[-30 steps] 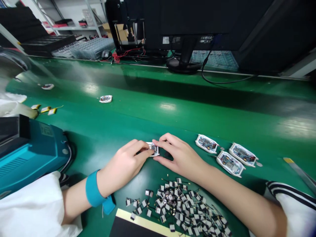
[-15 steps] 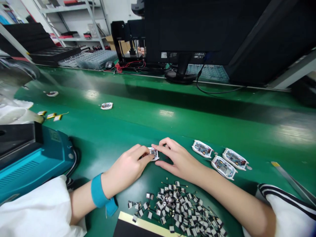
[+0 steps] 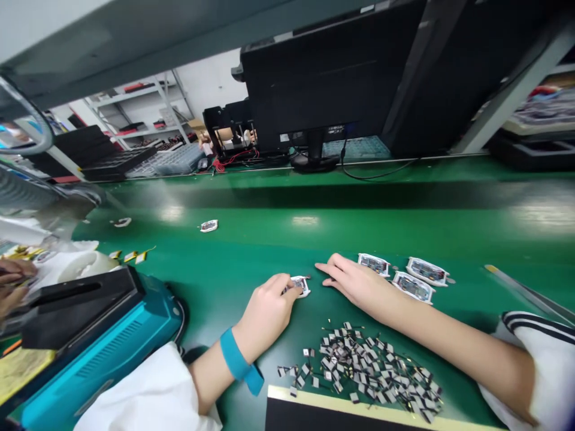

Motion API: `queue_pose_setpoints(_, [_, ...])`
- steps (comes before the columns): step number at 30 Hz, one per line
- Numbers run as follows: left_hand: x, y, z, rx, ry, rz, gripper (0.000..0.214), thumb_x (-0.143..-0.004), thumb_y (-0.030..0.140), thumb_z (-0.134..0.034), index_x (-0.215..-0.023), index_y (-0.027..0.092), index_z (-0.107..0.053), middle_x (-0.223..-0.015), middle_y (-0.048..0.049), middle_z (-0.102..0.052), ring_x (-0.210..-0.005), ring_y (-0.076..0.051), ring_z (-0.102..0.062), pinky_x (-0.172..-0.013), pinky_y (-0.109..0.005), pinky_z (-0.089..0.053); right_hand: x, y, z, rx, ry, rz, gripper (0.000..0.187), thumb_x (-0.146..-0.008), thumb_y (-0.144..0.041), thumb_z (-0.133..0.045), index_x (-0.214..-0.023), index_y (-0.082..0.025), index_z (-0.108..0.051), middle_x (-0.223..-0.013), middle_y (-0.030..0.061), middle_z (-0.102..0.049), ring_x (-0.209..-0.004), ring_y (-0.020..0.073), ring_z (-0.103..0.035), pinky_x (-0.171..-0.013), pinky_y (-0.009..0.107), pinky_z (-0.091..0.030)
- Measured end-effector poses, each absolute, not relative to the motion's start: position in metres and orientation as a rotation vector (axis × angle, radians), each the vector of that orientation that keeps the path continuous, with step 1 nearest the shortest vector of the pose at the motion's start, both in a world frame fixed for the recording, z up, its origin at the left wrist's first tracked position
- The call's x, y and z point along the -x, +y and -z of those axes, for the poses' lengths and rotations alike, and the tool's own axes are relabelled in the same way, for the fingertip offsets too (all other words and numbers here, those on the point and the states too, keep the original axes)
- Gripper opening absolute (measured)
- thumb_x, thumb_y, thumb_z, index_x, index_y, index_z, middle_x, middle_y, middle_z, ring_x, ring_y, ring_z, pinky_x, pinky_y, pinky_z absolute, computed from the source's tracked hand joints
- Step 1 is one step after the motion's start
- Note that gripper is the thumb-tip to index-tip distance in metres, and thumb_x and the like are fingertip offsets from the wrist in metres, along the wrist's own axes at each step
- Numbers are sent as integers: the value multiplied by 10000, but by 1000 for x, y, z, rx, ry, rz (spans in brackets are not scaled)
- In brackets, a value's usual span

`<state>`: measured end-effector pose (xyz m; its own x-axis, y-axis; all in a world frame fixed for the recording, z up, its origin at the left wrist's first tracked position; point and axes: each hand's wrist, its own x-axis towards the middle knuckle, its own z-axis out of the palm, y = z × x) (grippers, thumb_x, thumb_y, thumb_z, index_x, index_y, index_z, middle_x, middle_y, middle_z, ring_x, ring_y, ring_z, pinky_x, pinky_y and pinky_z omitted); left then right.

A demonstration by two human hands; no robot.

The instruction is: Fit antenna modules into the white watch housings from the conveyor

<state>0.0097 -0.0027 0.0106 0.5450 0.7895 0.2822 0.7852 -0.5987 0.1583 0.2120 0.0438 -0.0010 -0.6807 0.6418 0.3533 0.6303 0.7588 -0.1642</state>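
My left hand (image 3: pixel 268 311) rests on the green belt (image 3: pixel 278 239), its curled fingers pinching a small white-framed circuit module (image 3: pixel 300 285). A blue strap circles that wrist. My right hand (image 3: pixel 354 282) lies flat just right of the module, fingers stretched out and apart from it, holding nothing. Three similar white modules (image 3: pixel 415 278) sit close behind and right of my right hand. A heap of several tiny black-and-white parts (image 3: pixel 366 368) lies in front of my forearms.
A teal and black machine (image 3: pixel 90 335) stands at the left. Another person's hand (image 3: pixel 11 281) shows at the far left edge. Loose modules (image 3: pixel 209 225) and small yellow parts (image 3: pixel 135 256) lie farther up the belt. A monitor (image 3: pixel 323 90) stands behind. A black mat (image 3: pixel 359 416) lies near me.
My right hand has let go of the module and moved a little right, fingers now flat. My left hand still holds it. The camera tilted upward.
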Motion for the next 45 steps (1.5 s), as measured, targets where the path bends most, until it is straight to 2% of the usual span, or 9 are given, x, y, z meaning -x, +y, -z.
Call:
queue_pose_setpoints(7, [-9,-2,-9,-2743,1393,-567,222,-815,92,-422,-918,165,-604,-831,-48,-559,-836,-164,-546,-745,-315,-512,-211,42,-6,817,-2303,-409,179,-826,-241,-457,-864,-157,-611,-809,53,-635,-741,129,-597,-675,259,-498])
queue_pose_setpoints(10, [-9,-2,-9,-2738,1388,-563,232,-810,78,-419,-923,166,-602,-828,-47,-556,-828,-160,-542,-738,-305,-512,-201,39,-10,866,-2113,-722,138,-781,-259,-526,-813,-160,-617,-776,44,-631,-646,111,-599,-611,250,-502])
queue_pose_setpoints(13, [-9,-3,-9,-2740,1393,-557,232,-812,79,-411,-914,166,-601,-814,-46,-548,-796,-153,-538,-713,-294,-512,-185,36,-12,902,-1779,-1167,192,-715,-335,-590,-698,-152,-536,-665,8,-577,-526,88,-571,-520,234,-499])
queue_pose_setpoints(16, [-9,-3,-9,-2733,1406,-537,228,-807,72,-417,-911,169,-596,-813,-42,-541,-777,-150,-534,-700,-289,-508,-172,36,-10,857,-1575,-1386,300,-656,-374,-634,-618,-169,-419,-611,-35,-512,-499,74,-553,-489,220,-491])
queue_pose_setpoints(20, [-10,-3,-9,-2726,1423,-503,218,-807,76,-417,-904,168,-590,-806,-41,-533,-771,-157,-523,-690,-297,-504,-169,37,-4,855,-1550,-1384,359,-640,-351,-653,-557,-162,-359,-642,-45,-466,-457,46,-521,-424,184,-452])
queue_pose_setpoints(26, [-9,-2,-6,-2730,1423,-490,210,-810,82,-412,-903,157,-585,-805,-45,-525,-772,-163,-514,-681,-301,-504,-171,36,0,833,-1597,-1333,335,-689,-329,-612,-557,-168,-350,-644,-37,-461,-461,55,-526,-415,190,-453])
queue_pose_setpoints(35, [-10,-2,-7,-2764,1402,-557,201,-814,96,-403,-854,150,-592,-796,-51,-520,-752,-163,-516,-661,-301,-509,-172,32,1,765,-1910,-886,261,-771,-237,-515,-573,-183,-354,-613,-10,-479,-523,72,-496,-461,197,-438])
queue_pose_setpoints(45, [-9,-2,-7,-2767,1415,-547,193,-803,80,-416,-842,134,-597,-793,-57,-525,-771,-174,-526,-675,-309,-514,-169,32,2,762,-1998,-752,269,-770,-181,-477,-571,-195,-297,-581,-7,-447,-551,98,-437,-501,227,-383])
